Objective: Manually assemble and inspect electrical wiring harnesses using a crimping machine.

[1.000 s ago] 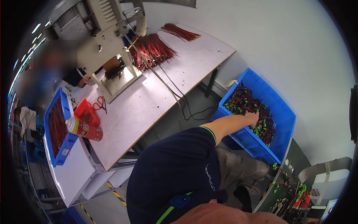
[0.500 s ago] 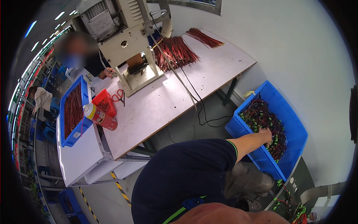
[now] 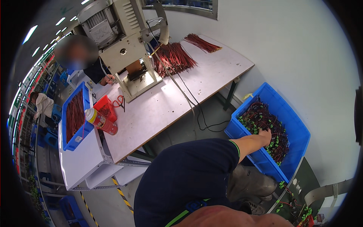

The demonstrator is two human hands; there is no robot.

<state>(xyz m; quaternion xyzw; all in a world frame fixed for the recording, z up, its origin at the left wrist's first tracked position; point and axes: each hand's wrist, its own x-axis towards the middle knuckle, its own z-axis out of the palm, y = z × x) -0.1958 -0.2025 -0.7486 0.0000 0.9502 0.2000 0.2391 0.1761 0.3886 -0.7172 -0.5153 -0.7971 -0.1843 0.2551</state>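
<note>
My left hand reaches down into a large blue plastic bin on the right. It lies over a tangled pile of dark red and black wire harnesses with small bright green connectors. The fingers curl around some harnesses in the pile, their tips partly hidden by my hand and the wires. A dark short sleeve with green trim covers the upper arm. My right hand does not show.
A white-topped table carries a motorized press machine, bundles of red wires, red scissors, a red parts box and a spray can. A co-worker's hand is beside the machine. More harnesses lie on a dark surface.
The view has tilted a little, so the table and bin appear slightly farther left. My left hand stays in the harness pile, its fingers shifted slightly.
</note>
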